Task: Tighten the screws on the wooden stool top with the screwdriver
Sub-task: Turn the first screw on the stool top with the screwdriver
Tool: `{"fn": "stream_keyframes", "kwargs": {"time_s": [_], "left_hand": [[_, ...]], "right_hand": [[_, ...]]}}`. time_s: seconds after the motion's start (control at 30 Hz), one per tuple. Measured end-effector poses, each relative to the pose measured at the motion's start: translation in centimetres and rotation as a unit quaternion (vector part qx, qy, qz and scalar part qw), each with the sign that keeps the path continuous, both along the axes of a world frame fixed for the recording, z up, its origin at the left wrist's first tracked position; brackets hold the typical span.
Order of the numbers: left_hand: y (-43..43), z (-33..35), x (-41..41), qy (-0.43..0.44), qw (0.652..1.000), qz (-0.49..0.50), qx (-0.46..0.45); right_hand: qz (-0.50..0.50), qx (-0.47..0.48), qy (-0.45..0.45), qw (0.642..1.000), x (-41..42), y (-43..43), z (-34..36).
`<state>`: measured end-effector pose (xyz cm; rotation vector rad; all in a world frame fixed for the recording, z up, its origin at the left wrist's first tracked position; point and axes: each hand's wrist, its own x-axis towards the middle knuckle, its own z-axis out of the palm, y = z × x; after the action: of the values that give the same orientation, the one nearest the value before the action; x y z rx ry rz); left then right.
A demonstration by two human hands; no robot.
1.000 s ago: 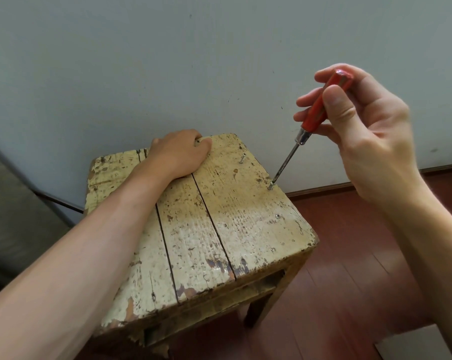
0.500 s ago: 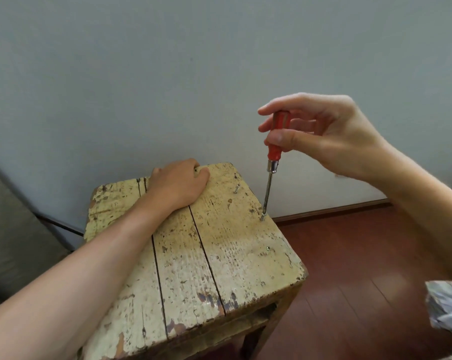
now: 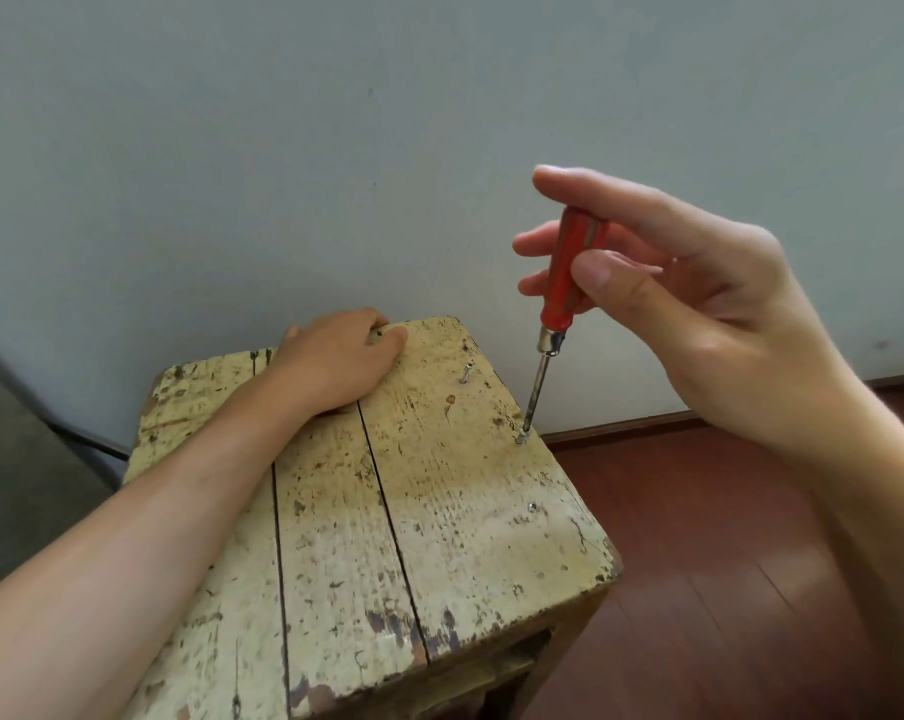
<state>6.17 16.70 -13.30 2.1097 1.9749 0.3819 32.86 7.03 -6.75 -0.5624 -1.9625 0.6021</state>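
Observation:
A worn, cream-painted wooden stool top [image 3: 439, 511] of three planks fills the lower middle. My right hand [image 3: 699, 314] pinches the red handle of a screwdriver [image 3: 564, 283], which stands nearly upright with its tip in a raised screw [image 3: 522, 438] near the right edge. A second screw [image 3: 465, 375] sticks up and leans near the far right corner. A third screw [image 3: 532, 507] sits nearly flush further forward. My left hand [image 3: 340, 356] grips the stool's far edge, fingers curled over it.
A grey wall [image 3: 335, 148] stands right behind the stool. Dark red wooden floor [image 3: 725, 589] with a brown skirting board lies to the right. A grey surface [image 3: 18, 485] shows at the far left.
The screwdriver went from slanted to nearly upright on the same screw, and my right hand shifted its grip on the handle. My left hand stayed on the far edge. The camera view shifted.

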Motion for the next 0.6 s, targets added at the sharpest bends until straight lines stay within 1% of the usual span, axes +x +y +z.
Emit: {"fn": "stream_keyframes", "kwargs": {"time_s": [0.1, 0.3, 0.6], "left_hand": [[-0.2, 0.3, -0.1, -0.011, 1.000, -0.001, -0.010], [-0.1, 0.6, 0.0, -0.025, 1.000, -0.011, -0.013], [-0.5, 0.9, -0.2, -0.022, 1.000, -0.013, -0.015]], "right_hand": [[-0.004, 0.013, 0.013, 1.000, -0.1, -0.3, -0.5], [-0.055, 0.011, 0.065, 0.996, 0.7, -0.7, -1.4], [-0.064, 0.007, 0.089, 0.994, 0.3, -0.8, -1.6]]}}
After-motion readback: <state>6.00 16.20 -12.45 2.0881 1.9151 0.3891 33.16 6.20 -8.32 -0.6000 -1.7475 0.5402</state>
